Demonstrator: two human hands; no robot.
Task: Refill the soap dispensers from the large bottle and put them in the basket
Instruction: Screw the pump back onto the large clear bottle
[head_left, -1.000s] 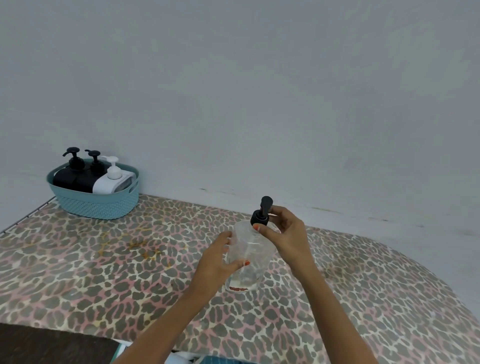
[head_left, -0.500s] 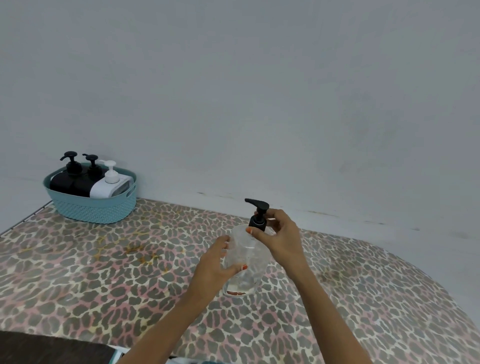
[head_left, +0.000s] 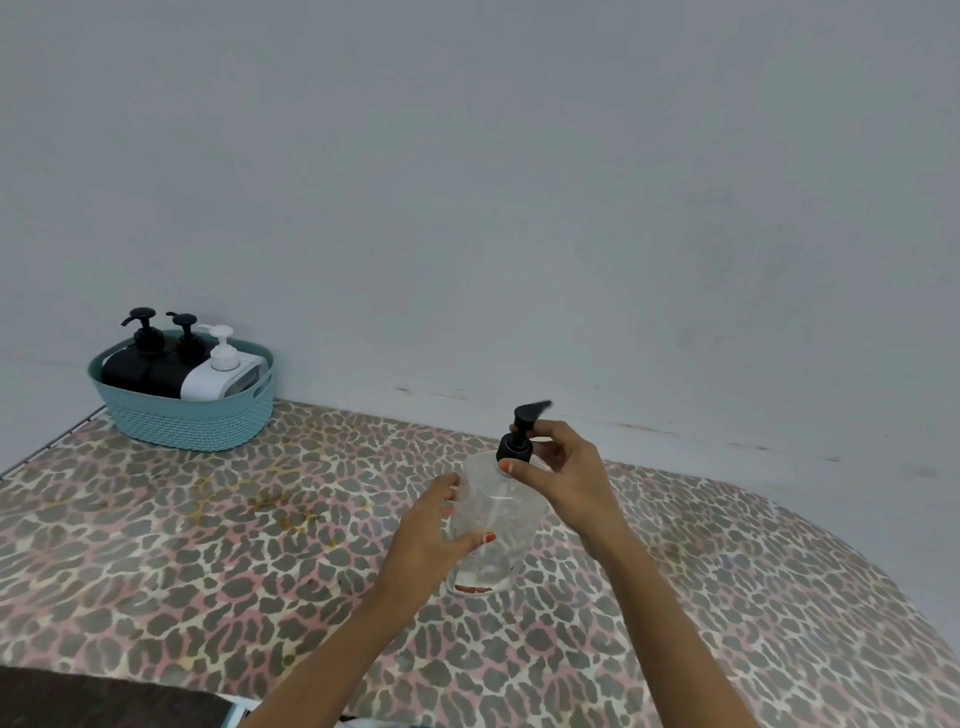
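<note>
Black pump (head_left: 515, 448) was pinched between the right hand (head_left: 571, 486) fingers (head_left: 510, 468), left hand (head_left: 426, 535) fingers wrapped round the clear dispenser (head_left: 496, 525), which stood upright on the leopard-print worktop (head_left: 208, 571). Well apart at the back left, the teal basket (head_left: 192, 423) held two black dispensers (head_left: 130, 366) plus a white dispenser (head_left: 213, 380).

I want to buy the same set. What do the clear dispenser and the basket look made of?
Clear dispenser: probably transparent plastic, possibly glass; the tablecloth shows through it. Basket: likely moulded matte teal plastic, with a woven-look texture and cut-out handle.
</note>
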